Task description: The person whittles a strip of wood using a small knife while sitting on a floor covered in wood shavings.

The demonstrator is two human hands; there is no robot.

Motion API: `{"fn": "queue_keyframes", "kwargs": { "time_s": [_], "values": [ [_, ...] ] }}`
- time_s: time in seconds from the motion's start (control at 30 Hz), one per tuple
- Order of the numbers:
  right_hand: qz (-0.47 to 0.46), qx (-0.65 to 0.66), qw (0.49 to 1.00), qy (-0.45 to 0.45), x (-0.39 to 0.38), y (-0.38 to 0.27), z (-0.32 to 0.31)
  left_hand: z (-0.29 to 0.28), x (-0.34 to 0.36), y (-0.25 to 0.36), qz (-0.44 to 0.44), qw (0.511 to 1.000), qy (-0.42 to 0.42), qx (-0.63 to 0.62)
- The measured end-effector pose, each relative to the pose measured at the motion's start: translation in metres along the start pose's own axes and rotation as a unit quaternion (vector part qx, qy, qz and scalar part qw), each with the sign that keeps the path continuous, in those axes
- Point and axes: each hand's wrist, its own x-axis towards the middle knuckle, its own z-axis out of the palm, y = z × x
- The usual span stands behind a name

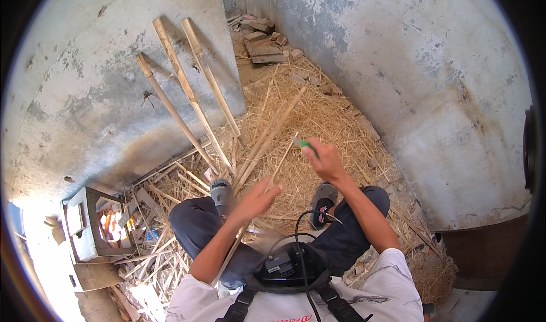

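My left hand [255, 201] is closed round a long thin bamboo strip [283, 158], a little blurred by motion. The strip slants from above my lap up and away to the right. Its lower part [232, 252] passes under my left forearm. In my right hand [325, 161] is a small knife with a green handle [306, 144]. Its short blade [297, 142] lies close to the far end of the strip; whether it touches cannot be made out. Bamboo shavings [324, 114] cover the floor beneath both hands.
Three bamboo poles [183, 83] lean on the left wall [74, 94]. Longer split strips [273, 131] lie on the shavings ahead. Bricks and rubble [264, 48] fill the far corner. A metal frame box [94, 225] stands at the left. My shoes [222, 194] flank the work.
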Motion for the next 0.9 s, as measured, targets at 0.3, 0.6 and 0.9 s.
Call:
{"fn": "queue_keyframes", "kwargs": {
  "time_s": [0.3,0.6,0.9],
  "values": [
    [-0.096,0.025,0.99,-0.096,-0.027,-0.019,0.04,0.006,0.007,0.004,0.062,0.997,0.041,0.028],
    [-0.095,0.021,0.99,-0.101,-0.029,-0.018,0.037,0.007,0.005,0.015,0.013,0.992,-0.027,-0.126],
    [-0.093,-0.013,0.991,-0.092,-0.026,-0.021,0.038,0.008,0.004,0.013,0.006,0.993,0.002,-0.121]
  ]
}}
